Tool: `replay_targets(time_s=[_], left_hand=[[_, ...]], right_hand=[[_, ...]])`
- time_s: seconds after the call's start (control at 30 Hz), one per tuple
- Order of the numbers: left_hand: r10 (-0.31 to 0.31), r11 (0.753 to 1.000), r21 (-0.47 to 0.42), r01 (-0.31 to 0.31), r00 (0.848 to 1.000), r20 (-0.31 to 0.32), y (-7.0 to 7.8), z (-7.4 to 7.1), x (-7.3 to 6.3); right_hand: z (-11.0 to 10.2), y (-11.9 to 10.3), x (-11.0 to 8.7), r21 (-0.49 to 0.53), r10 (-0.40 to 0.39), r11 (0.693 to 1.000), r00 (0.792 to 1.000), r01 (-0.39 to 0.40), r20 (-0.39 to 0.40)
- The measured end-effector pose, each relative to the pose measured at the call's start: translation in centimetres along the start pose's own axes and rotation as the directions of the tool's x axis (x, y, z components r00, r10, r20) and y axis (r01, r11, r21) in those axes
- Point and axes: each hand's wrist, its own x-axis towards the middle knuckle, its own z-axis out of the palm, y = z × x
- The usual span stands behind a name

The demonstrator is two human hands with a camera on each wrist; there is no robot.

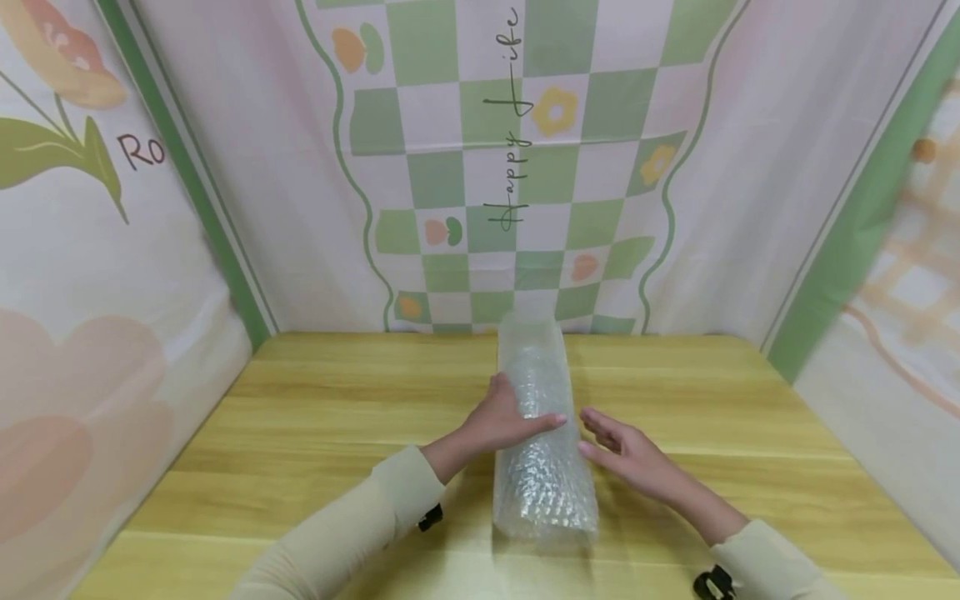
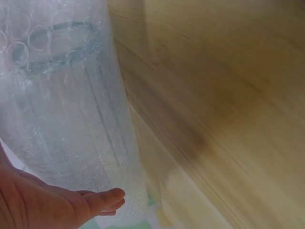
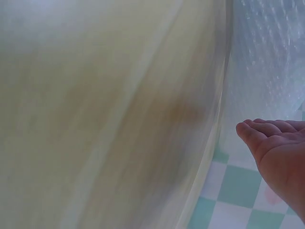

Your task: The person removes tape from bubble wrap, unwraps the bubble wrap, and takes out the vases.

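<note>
A bubble-wrapped glass points away from me at the middle of the table; whether it touches the tabletop I cannot tell. Through the clear wrap, in the left wrist view, shows a bluish round rim. My left hand holds the bundle from its left side, thumb across the top, the other fingers partly hidden. Just off the bundle's right side is my right hand, fingers extended and holding nothing. The right wrist view shows this hand palm up in the picture beside the bubble wrap.
Under the hands spreads a wood-grain table. A patterned cloth wall rises behind its far edge, with more printed cloth at the left and right. Both sleeves bear small black objects near the wrists.
</note>
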Motion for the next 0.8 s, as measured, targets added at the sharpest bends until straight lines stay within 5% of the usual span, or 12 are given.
replay_targets(time_s=[0.8], left_hand=[[0.004, 1.0, 0.0, -0.004, 0.999, 0.038, -1.2, -0.3, 0.1]], right_hand=[[-0.2, 0.2, 0.8, 0.15, -0.013, 0.989, 0.993, -0.004, 0.117]])
